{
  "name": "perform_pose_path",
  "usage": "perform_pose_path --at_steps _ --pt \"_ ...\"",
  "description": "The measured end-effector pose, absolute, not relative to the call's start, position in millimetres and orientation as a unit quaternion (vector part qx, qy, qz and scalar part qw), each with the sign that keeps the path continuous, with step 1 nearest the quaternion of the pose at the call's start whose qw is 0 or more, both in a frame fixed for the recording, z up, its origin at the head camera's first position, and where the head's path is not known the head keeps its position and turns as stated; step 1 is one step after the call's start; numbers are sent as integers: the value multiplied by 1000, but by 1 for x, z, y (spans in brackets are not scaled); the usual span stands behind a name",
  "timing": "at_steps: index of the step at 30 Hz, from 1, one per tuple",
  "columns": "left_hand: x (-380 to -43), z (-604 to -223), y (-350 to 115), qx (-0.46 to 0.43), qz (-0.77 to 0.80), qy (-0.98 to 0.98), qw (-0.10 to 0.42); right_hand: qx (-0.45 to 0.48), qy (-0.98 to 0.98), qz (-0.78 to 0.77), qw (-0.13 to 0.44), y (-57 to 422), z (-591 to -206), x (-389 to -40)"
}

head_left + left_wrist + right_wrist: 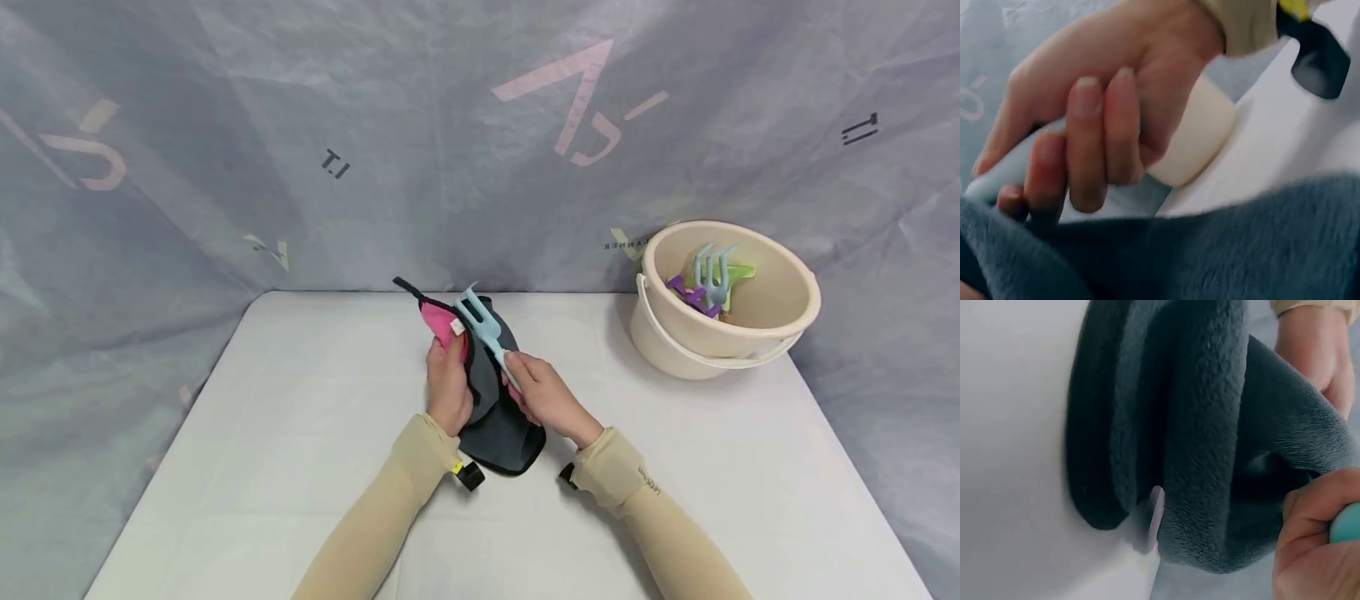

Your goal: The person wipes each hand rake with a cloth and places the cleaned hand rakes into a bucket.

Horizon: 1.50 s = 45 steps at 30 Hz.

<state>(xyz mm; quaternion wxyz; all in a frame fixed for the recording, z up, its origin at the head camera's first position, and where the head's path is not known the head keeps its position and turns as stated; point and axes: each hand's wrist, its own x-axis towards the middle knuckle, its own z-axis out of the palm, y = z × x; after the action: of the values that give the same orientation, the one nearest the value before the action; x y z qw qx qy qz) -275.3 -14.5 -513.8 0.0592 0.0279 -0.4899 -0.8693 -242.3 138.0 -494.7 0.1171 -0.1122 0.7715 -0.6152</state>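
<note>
My left hand [448,387] grips a plush cloth [510,437] near its upper end. The cloth is dark grey on one face and pink on the other, with black edging, a small white tag and a black strap at the top. In my right hand [551,396] is a light blue toy hand fork [486,325], held by its handle with the prongs pointing up and away, over the cloth. The left wrist view shows curled fingers around the handle [1010,172]. Grey folds of the cloth [1204,425] fill much of the right wrist view.
A cream bucket [675,329] with its handle lowered stands at the table's back right. Inside lie another light blue fork [712,287], a green piece [742,272] and purple pieces [697,302]. A grey printed sheet [420,167] hangs behind the white table [300,417].
</note>
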Motion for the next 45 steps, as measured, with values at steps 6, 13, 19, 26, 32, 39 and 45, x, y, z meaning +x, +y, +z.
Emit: perform_pose_path --at_steps 6,13,19,26,32,39,45 --pt "-275 -520 -16 -40 -859 -510 -24 -96 782 -607 107 143 -493 -246" --pt "-279 -522 -26 -64 -835 -545 -41 -87 840 -532 -65 184 -482 -264" --pt "-279 -523 -34 -136 -770 -609 -132 -45 782 -620 -49 207 -478 -272" --pt "-279 -521 -40 -201 -692 -672 -172 -85 779 -619 -53 208 -482 -276" --pt "-276 -520 -39 -253 -620 -713 -207 -143 827 -542 -43 200 -483 -270" --pt "-271 -520 -35 -278 -598 -718 -224 -170 844 -506 -45 192 -488 -267" --pt "-271 -520 -33 -285 -593 -725 -206 -166 848 -496 -79 194 -485 -267"
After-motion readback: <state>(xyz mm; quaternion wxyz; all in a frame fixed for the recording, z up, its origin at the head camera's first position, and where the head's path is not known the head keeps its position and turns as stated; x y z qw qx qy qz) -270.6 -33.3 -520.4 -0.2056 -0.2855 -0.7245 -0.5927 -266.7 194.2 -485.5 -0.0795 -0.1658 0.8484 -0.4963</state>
